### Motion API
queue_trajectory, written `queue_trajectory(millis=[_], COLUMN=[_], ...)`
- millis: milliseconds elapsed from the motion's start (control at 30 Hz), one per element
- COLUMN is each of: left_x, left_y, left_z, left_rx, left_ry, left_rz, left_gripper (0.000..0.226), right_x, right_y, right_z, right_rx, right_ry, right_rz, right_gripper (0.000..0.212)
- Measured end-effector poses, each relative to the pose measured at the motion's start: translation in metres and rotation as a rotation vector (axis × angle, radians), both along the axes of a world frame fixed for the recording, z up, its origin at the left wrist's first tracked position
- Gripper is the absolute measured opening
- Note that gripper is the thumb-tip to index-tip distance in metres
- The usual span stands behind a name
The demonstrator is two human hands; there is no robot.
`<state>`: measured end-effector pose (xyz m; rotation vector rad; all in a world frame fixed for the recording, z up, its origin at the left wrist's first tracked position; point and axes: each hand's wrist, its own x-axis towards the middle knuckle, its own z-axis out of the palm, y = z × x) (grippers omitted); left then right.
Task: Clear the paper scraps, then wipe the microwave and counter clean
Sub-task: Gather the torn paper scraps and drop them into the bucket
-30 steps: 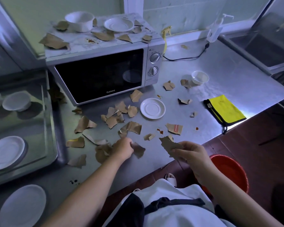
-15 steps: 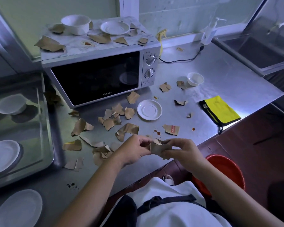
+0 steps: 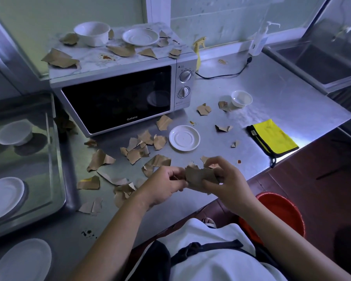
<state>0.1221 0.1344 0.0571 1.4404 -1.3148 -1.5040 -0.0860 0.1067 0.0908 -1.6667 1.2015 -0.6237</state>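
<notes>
Both hands meet above the counter's [image 3: 272,92] front edge around a bunch of brown paper scraps [image 3: 197,176]. My right hand [image 3: 229,183] grips the bunch from the right, and my left hand [image 3: 164,184] pinches its left edge. Several more torn brown scraps [image 3: 139,148] lie scattered on the steel counter in front of the silver microwave [image 3: 118,98]. Others [image 3: 60,58] lie on the microwave's marbled top, beside a brown stain [image 3: 106,57]. A folded yellow cloth [image 3: 273,137] rests at the counter's right edge.
A white saucer [image 3: 184,137] and a small white cup [image 3: 241,98] stand on the counter. A bowl [image 3: 92,33] and saucer [image 3: 140,36] sit on the microwave. A red bucket [image 3: 280,213] stands on the floor at right. A steel tray [image 3: 55,179] with dishes lies left; a sink [image 3: 320,61] is at the far right.
My left hand lifted a scrap from the counter and brought it to my right hand. Both hands now hold the gathered scraps together, a little further right than before.
</notes>
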Motion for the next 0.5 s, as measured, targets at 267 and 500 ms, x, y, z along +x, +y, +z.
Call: queue_trajectory(millis=[267, 500], left_x=[-0.036, -0.075], left_y=[-0.019, -0.030], left_z=[0.003, 0.009], left_rx=[-0.021, 0.353], left_ry=[0.146, 0.538], left_rz=[0.100, 0.248], left_gripper=[0.036, 0.027], right_x=[-0.028, -0.048], right_y=[-0.007, -0.029], right_z=[-0.010, -0.019], right_rx=[-0.009, -0.679], right_ry=[-0.027, 0.269], right_rz=[-0.173, -0.227], right_gripper=[0.036, 0.026])
